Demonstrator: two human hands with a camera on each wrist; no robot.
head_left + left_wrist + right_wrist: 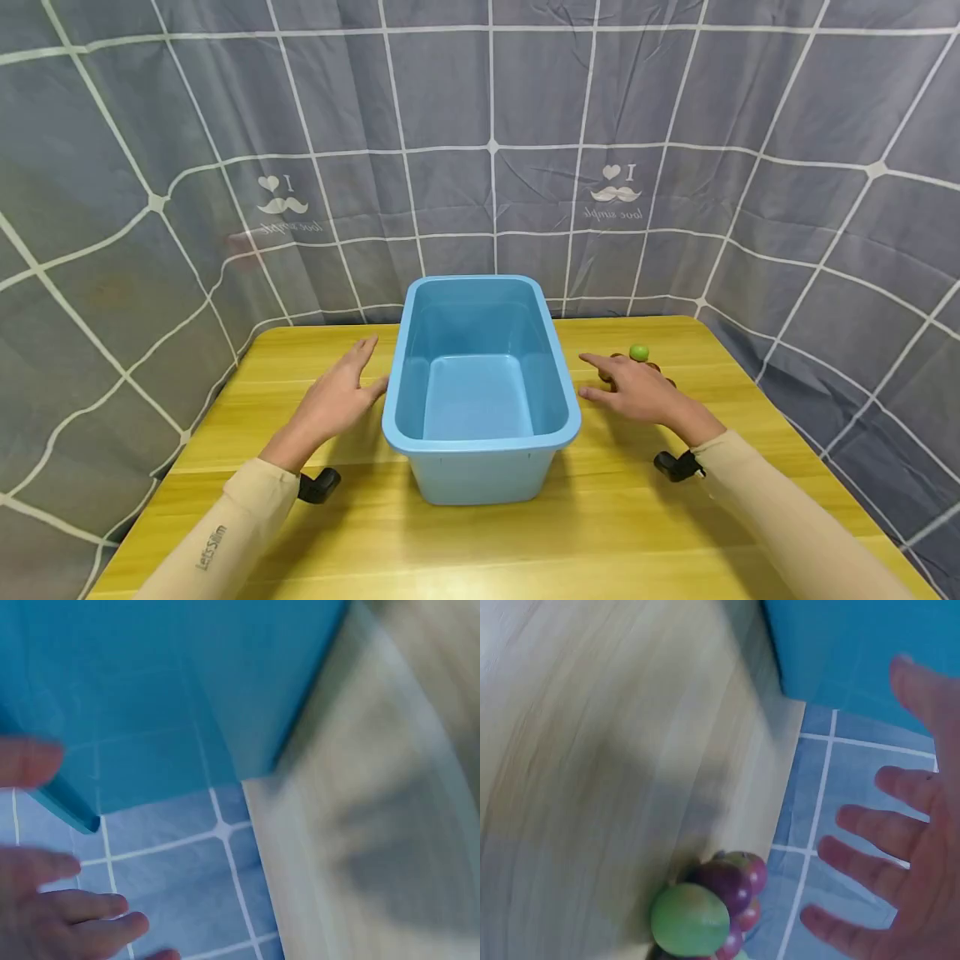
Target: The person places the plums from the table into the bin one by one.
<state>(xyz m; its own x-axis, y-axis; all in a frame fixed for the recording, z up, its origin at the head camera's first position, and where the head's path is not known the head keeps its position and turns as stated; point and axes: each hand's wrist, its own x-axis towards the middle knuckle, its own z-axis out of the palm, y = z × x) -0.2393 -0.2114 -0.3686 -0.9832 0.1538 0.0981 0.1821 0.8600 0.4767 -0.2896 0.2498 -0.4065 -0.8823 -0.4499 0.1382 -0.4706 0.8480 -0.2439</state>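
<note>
A light blue plastic tub (pixel 482 445) stands upright on the table, and its inside shows nothing in it. My left hand (pixel 335 403) hovers by the tub's left side, fingers extended and spread; the left wrist view shows fingers (pixel 105 934) close to the blue wall. On the other side, my right hand (pixel 636 392) is held out near the tub's right wall, apart from it, with fingers spread in the right wrist view. Beyond that hand lies a cluster of round fruit like grapes (pixel 724 889), green and dark red, partly hidden by the hand in the head view.
The yellow wood-grain table (pixel 480 550) ends just behind the tub. A grey curtain (pixel 450 192) with white grid lines hangs around the back and both sides. Small black devices (pixel 318 486) are worn at both wrists.
</note>
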